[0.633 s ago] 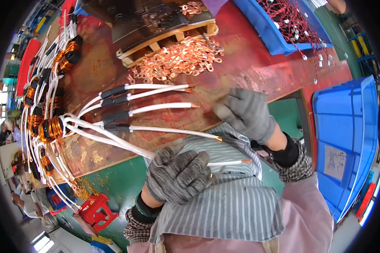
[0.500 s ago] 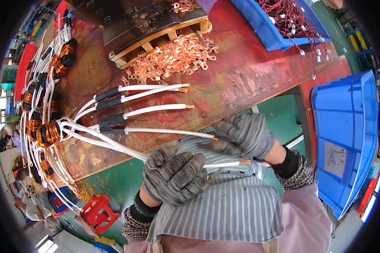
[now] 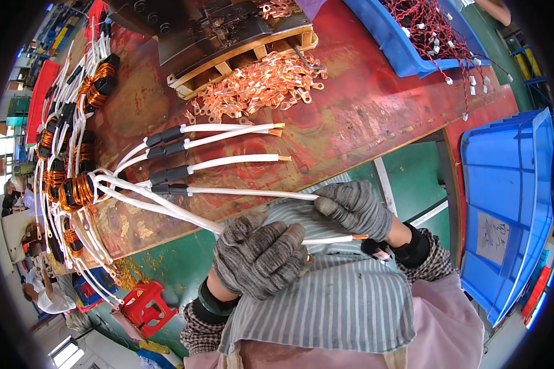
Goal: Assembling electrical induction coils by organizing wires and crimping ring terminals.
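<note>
My left hand (image 3: 258, 258), in a grey knitted glove, is closed round white sleeved wires (image 3: 184, 215); one stripped copper end (image 3: 359, 237) sticks out to its right. With thumb and fingers my right hand (image 3: 356, 208), gloved alike, pinches the tip of another white wire (image 3: 252, 192), hiding its end. These wires run from a coil wound with copper wire (image 3: 77, 192) at the left. Three more white wires with bare copper tips lie on the table beyond, among them a straight one (image 3: 237, 160). Black sleeves (image 3: 169, 174) sit along them.
Copper lugs (image 3: 255, 86) lie heaped before a dark machine on a wooden pallet (image 3: 240, 56). More coils with white leads (image 3: 98, 83) are piled at the left. A blue bin (image 3: 406, 58) holds dark red wires with white connectors. A big blue crate (image 3: 505, 203) stands right; a red stool (image 3: 144, 307) below left.
My right hand, blurred beside the wire's bare end before, has closed over that tip. The left hand keeps its hold. The whole view has shifted slightly.
</note>
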